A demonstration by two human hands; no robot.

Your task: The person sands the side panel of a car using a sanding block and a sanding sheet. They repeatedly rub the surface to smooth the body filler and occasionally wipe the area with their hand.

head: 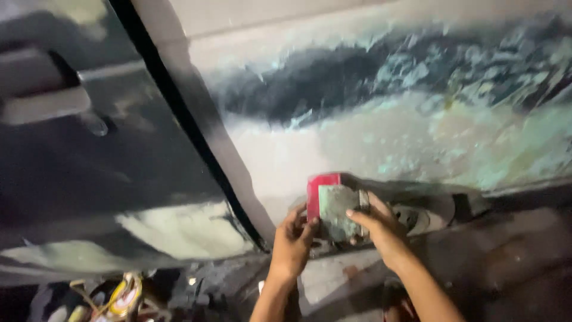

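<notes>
Nearest, the left hand point(293, 238) and right hand point(375, 223) together hold a red-backed sanding block point(330, 206) with grey abrasive facing, fingers closed on its edges. Just beyond it stands the filler-smeared car body panel point(381, 131), with the dark door point(89, 149) farther left.

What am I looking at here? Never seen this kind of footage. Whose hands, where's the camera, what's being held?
One picture, from a camera worn on a person's head, looking down at their own bare hands; there is no machine. The left hand and right hand together hold a red flat spreader and a grey-smeared card, close to a car body panel. The panel carries pale filler patches and dark sanded areas. At left is a dark car door with a handle. Tangled wires lie at the bottom left.
</notes>
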